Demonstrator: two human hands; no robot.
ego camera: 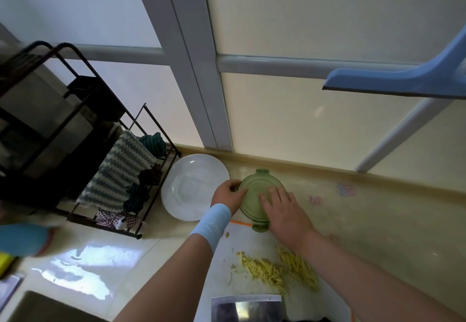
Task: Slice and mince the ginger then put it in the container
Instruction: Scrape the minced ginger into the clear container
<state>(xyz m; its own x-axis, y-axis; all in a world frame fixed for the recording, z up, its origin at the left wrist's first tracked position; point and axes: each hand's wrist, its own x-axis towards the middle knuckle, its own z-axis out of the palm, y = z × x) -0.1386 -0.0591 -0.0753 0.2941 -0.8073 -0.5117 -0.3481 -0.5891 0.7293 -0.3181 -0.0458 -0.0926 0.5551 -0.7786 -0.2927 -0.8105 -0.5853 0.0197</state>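
Note:
A round green container [254, 190] with a clip lid stands on the counter behind the white cutting board [242, 236]. My left hand [228, 195], with a pale blue wrist band, grips the container's left rim. Flat on the lid rests my right hand [285, 210], fingers spread over its right half. Two heaps of yellow ginger strips [277, 267] lie on the board in front of the container. A cleaver blade [245, 308] lies flat at the board's near edge, untouched.
A white plate [191, 185] sits left of the container. Further left stands a black dish rack [83, 145] with a striped cloth. A sink corner [37, 306] shows at lower left. A blue object [403, 79] hangs at upper right. The window wall runs behind.

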